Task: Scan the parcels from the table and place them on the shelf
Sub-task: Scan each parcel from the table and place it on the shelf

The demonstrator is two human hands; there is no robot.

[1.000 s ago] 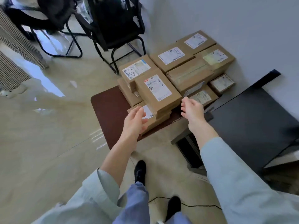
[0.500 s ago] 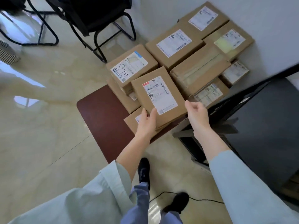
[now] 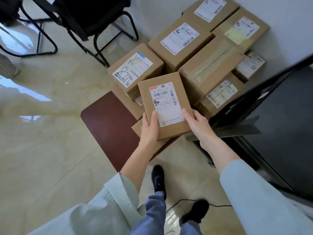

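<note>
- while both hands clasp it from its near corners, the small cardboard parcel (image 3: 165,106) sits label-up at the front of the pile, over another flat box (image 3: 138,128) at the edge of the dark brown table (image 3: 108,122).
- left hand (image 3: 149,130) wraps the near-left corner, thumb lying on top beside the shipping label (image 3: 166,103); right hand (image 3: 196,123) holds the near-right corner the same way, thumb on the label's edge.
- that two-sided hold looks chosen to lift it level — barcode facing up and mostly uncovered, ready for scanning.
- no scanner is in view, so i judge the step as the pick-up before the scan.
- remaining parcels crowd the far side against the white wall (image 3: 288,17), among them a box marked in black pen (image 3: 134,70) and a taped box (image 3: 211,65).
- a dark shelf unit (image 3: 279,119) stands just right of the table; glossy beige floor tiles (image 3: 47,150), a black chair (image 3: 94,19) and a thin cable (image 3: 184,200) lie around.
</note>
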